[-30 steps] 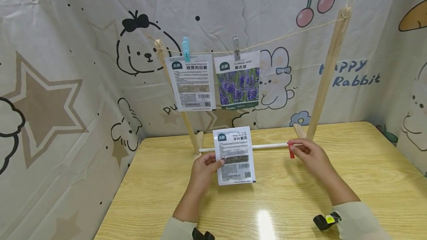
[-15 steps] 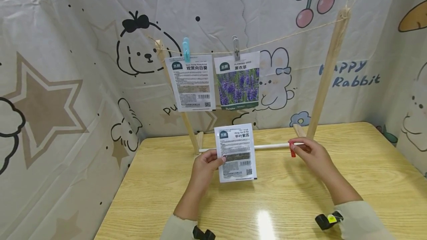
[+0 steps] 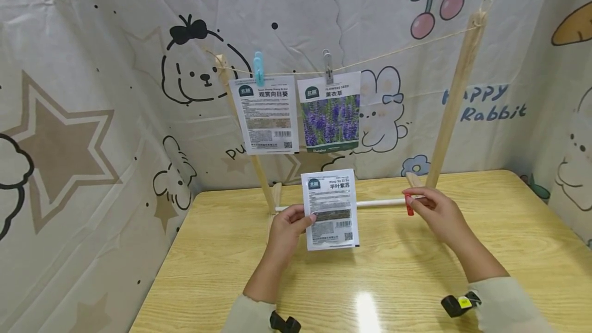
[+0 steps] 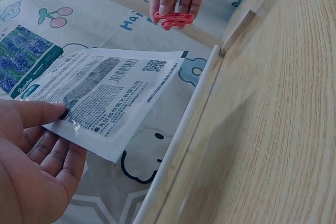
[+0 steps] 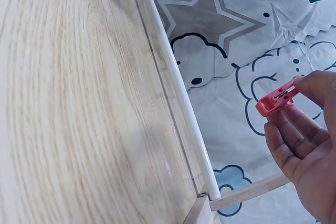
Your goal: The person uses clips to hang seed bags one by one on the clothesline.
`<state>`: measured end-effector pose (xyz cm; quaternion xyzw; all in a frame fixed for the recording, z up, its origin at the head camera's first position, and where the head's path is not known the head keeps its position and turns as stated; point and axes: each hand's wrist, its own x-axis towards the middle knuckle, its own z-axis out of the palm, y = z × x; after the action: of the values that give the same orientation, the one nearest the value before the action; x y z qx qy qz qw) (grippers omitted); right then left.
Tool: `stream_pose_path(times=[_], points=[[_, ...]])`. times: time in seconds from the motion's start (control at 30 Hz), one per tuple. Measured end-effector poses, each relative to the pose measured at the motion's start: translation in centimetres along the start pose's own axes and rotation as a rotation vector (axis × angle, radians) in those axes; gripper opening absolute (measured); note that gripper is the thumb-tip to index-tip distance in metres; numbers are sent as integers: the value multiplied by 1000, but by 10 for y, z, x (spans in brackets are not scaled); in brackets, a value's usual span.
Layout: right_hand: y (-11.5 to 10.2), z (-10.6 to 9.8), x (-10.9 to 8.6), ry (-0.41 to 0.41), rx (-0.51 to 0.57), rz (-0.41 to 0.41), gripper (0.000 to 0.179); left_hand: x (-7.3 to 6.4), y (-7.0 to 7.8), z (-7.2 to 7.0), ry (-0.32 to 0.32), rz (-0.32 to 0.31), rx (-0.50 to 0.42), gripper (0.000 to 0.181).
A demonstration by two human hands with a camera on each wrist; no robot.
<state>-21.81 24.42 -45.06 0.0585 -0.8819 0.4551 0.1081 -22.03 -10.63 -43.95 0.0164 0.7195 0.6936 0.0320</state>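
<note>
My left hand (image 3: 288, 230) pinches a white seed packet (image 3: 331, 194) by its left edge, thumb on the printed back. In the left wrist view the packet (image 4: 110, 93) tilts above a white rod. Off to the right, my right hand (image 3: 439, 215) holds a red clothespin (image 3: 409, 204) between thumb and fingers; the right wrist view shows the clothespin (image 5: 278, 98) close up. Above my hands, a blue clothespin (image 3: 258, 68) fixes one seed packet (image 3: 265, 117) to a string (image 3: 398, 54). Beside it a grey clothespin (image 3: 328, 66) holds a lavender seed packet (image 3: 330, 117).
Two wooden posts (image 3: 455, 102) carry the string, which climbs toward the right. A white rod (image 3: 381, 203) joins them low down, just above the wooden table (image 3: 222, 271). Behind stands a printed cloth backdrop (image 3: 296, 9).
The left hand has lifted the packet slightly and shifted it right. My right hand has moved a little right and up with the red clothespin. The hanging packets stay put.
</note>
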Motion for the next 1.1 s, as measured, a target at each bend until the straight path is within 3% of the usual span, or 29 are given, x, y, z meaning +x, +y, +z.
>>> stream_pose_path(times=[0.7,1.1], points=[[-9,-10,3,53,-4,-95,30,4,7,12,-22,32,-42,25],[-19,-19,2,55,-42,-73,32,7,13,13,-3,41,-26,25]])
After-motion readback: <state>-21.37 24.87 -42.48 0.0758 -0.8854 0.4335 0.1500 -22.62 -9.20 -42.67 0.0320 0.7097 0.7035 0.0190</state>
